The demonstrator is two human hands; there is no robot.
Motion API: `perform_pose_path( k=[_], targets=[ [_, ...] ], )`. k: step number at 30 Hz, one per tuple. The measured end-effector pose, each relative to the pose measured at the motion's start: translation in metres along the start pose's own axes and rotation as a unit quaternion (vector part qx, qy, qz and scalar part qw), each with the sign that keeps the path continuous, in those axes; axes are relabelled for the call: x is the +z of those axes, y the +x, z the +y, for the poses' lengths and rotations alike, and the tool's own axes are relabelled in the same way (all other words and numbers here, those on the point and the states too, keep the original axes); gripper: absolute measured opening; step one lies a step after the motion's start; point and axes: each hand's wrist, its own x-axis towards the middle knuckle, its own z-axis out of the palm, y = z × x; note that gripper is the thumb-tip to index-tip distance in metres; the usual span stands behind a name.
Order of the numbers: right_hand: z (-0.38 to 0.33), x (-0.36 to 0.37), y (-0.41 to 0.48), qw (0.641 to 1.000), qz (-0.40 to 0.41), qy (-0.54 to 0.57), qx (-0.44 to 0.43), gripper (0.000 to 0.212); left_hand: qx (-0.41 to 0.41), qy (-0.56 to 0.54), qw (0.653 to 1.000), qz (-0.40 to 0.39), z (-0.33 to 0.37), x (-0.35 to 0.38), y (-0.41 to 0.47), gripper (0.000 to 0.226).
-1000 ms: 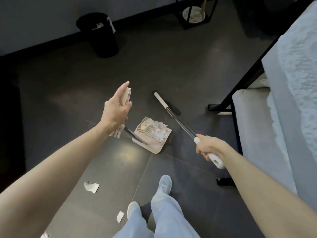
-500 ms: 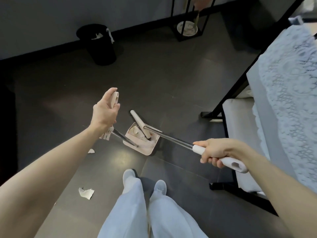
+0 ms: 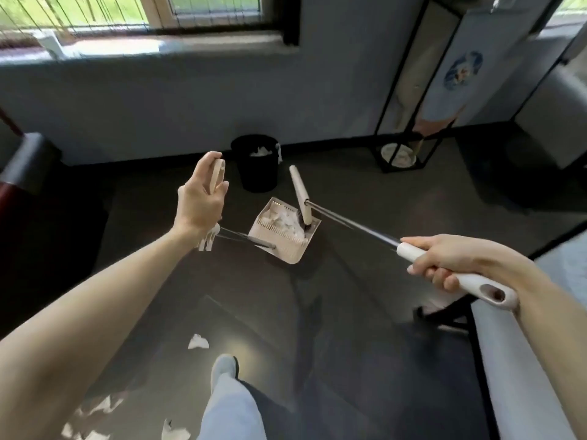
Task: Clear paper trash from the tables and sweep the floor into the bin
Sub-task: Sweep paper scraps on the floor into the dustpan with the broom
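My left grip [image 3: 200, 201] is raised in front of me with the forearm reaching up from the lower left. Its wrist is bent back, and its thumb and fingers are curled round the beige top of the dustpan handle [image 3: 218, 173]. Thin metal rods run from under that wrist down and right to the dustpan [image 3: 287, 253], which is tilted and holds a heap of crumpled paper [image 3: 284, 222]. I cannot tell whether the pan's lip touches the floor [image 3: 365, 312].

My right grip [image 3: 451, 258] comes in from the right with the arm nearly level. It is clenched round the white end of the broom [image 3: 349, 224], knuckles up and fingers wrapped underneath. The shaft slants up and left to the broom head [image 3: 300, 193]. The head's lower end sits in the pan against the paper, and its upper end points toward the bin [image 3: 255, 173].

The black bin stands against the wall [image 3: 158, 100] just beyond the pan, with white paper already inside. Bare floor lies between them. A black frame stand [image 3: 409, 90] stands to the bin's right, well apart from it. Grey padded furniture [image 3: 524, 376] runs along my right side under the right forearm, close to the broom's end. Loose scraps [image 3: 198, 342] lie on the floor near my shoe [image 3: 224, 365], and more lie at the lower left.
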Motion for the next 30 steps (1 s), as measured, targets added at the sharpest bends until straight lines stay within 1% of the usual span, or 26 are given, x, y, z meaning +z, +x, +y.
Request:
perform_pose_path(
  k=[4, 7, 11, 16, 22, 25, 28, 30],
  targets=[
    [-0.073, 0.037, 0.020, 0.996, 0.024, 0.067, -0.049, 0.070, 0.057, 0.004, 0.998, 0.012, -0.006, -0.042, 0.079, 0.044],
    [-0.117, 0.078, 0.043, 0.985, 0.032, 0.147, -0.084, 0.069, 0.101, 0.019, 0.995, 0.011, -0.014, -0.065, 0.132, 0.043],
    [-0.167, 0.118, 0.077, 0.968, 0.028, 0.218, -0.118, 0.068, 0.135, 0.037, 0.990, 0.010, -0.023, -0.085, 0.203, 0.042],
    [-0.225, 0.117, 0.117, 0.951, -0.004, 0.277, -0.135, 0.066, 0.139, 0.067, 0.988, -0.007, -0.030, -0.084, 0.288, 0.046],
    [-0.274, 0.092, 0.151, 0.947, -0.006, 0.280, -0.159, 0.064, 0.145, 0.112, 0.983, -0.031, -0.038, -0.060, 0.365, 0.053],
    [-0.291, 0.081, 0.154, 0.941, -0.007, 0.296, -0.161, 0.063, 0.162, 0.160, 0.971, -0.073, -0.040, -0.045, 0.395, 0.051],
    [-0.305, 0.066, 0.154, 0.932, -0.014, 0.327, -0.153, 0.059, 0.188, 0.254, 0.935, -0.160, -0.046, -0.027, 0.410, 0.049],
    [-0.312, 0.059, 0.155, 0.935, 0.000, 0.323, -0.146, 0.060, 0.209, 0.291, 0.912, -0.202, -0.048, -0.016, 0.413, 0.051]
  ],
)
